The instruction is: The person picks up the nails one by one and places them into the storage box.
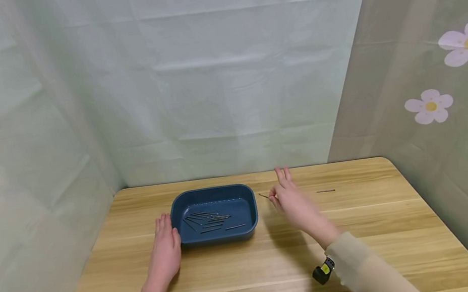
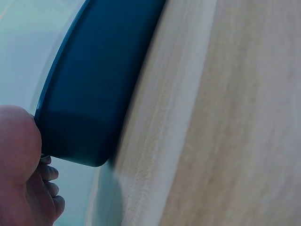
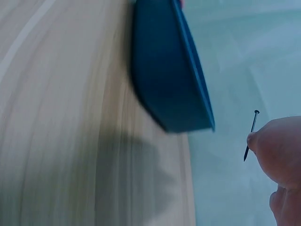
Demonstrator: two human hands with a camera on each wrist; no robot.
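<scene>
a: two hands in view. the left hand (image 1: 165, 251) lies flat, fingers straight, against the left wall of the blue tray (image 1: 249, 199), centre of the head frame; it grasps nothing and, by my judgement, steadies the tray.

b: and the right?

a: the right hand (image 1: 291, 203), just right of the tray, pinches one nail (image 1: 264, 195) between fingertips, clear of the counter (image 1: 366, 227); the right wrist view shows that nail (image 3: 250, 135) standing out from the fingers, tray rim nearby. a thin item calls for a fingertip pinch, i judge.

b: other nails?

a: several nails (image 1: 209, 220) lie loose on the tray floor. one more loose nail (image 1: 325, 191) lies on the counter, right of the hand and apart from it.

b: surface and room?

a: light wood-grain counter, rounded corners. pale green sheeting hangs behind and at left; at right, a curtain (image 1: 435, 83) printed with pink flowers.
</scene>
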